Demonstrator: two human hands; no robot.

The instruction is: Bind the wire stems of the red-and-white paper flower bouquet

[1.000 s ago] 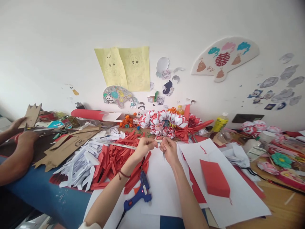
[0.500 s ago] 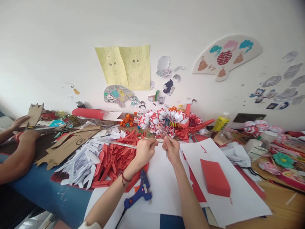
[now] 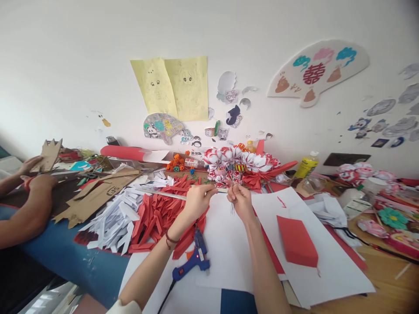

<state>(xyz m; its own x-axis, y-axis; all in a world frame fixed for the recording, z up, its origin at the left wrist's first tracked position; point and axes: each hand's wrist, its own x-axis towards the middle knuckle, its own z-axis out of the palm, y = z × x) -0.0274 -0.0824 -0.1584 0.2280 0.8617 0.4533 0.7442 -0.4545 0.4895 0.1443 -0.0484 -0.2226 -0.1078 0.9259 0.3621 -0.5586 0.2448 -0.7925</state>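
Wires point(image 3: 232, 209) sit pinched in right hand point(image 3: 240, 198), frame centre. Left hand point(image 3: 199, 203) just beside, fingertips together, can't tell on what. Glue gun point(image 3: 193, 263) lies lower centre.

Table point(image 3: 81, 272) with blue and wood-toned areas, white paper sheets point(image 3: 225, 257), brown cardboard point(image 3: 94, 198), heaped white strips point(image 3: 113, 222), red strips point(image 3: 153, 218)

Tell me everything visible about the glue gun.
The glue gun looks blue and plastic, with a pale label, a small glowing red light, a reddish switch near the handle's end and a dark cord. It lies on its side on white paper, right of the left forearm; nobody holds it.
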